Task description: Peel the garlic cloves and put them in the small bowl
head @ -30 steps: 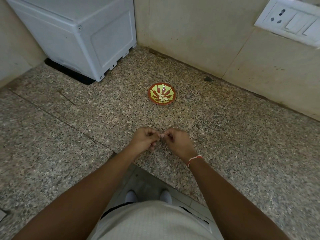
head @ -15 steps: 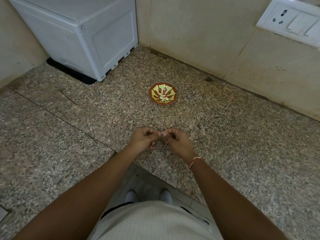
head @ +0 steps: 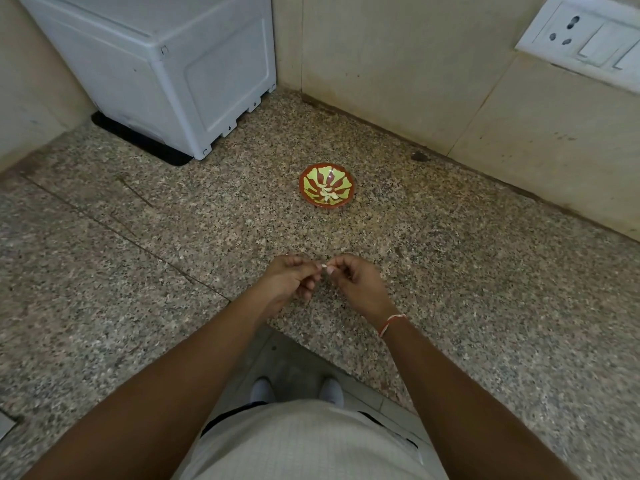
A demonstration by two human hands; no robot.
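Note:
A small red-and-yellow bowl stands on the speckled granite counter, with several pale garlic pieces lying in its middle. Well in front of the bowl, my left hand and my right hand meet fingertip to fingertip above the counter. Between them they pinch one small whitish garlic clove; only a sliver of it shows. My right wrist wears a red-and-white thread.
A white appliance on a black mat fills the back left corner. Tiled walls close the back, with a switch and socket plate at the upper right. The counter's front edge runs below my hands, above my feet.
My hands have drawn slightly apart, so the clove now shows between the fingertips. The bowl has not moved.

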